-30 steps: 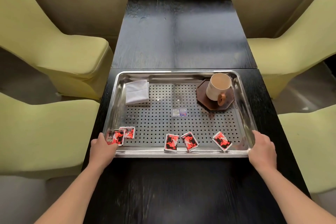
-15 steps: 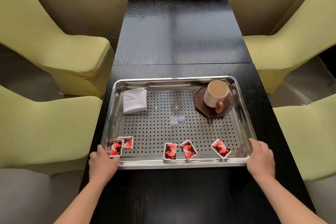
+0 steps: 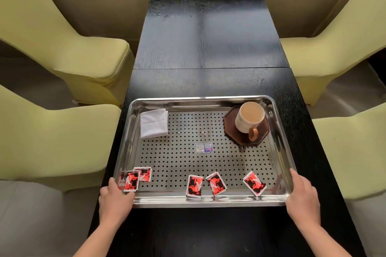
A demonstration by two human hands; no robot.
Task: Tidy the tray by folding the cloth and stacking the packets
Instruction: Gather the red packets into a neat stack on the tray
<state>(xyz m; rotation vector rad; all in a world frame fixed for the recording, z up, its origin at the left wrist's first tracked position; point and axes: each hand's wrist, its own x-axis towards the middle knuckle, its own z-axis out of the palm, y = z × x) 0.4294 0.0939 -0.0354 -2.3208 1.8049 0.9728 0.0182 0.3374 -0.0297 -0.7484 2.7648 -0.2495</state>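
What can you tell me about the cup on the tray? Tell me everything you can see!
The cup is a cream-coloured mug with a brown loop handle turned toward the person. It looks ceramic. It stands upright on a dark eight-sided coaster in the far right corner of the shiny metal tray. Its inside looks pale; whether it holds any drink is unclear. Neither hand touches it.

The tray [image 3: 208,202] is set on the counter [image 3: 208,48], held at its near corners between the left grip [image 3: 114,196] and right grip [image 3: 301,196]. Five packets [image 3: 194,185] are spread between the grips; the cloth [image 3: 154,123] lies beyond the left grip, the cup [image 3: 248,120] beyond the right.
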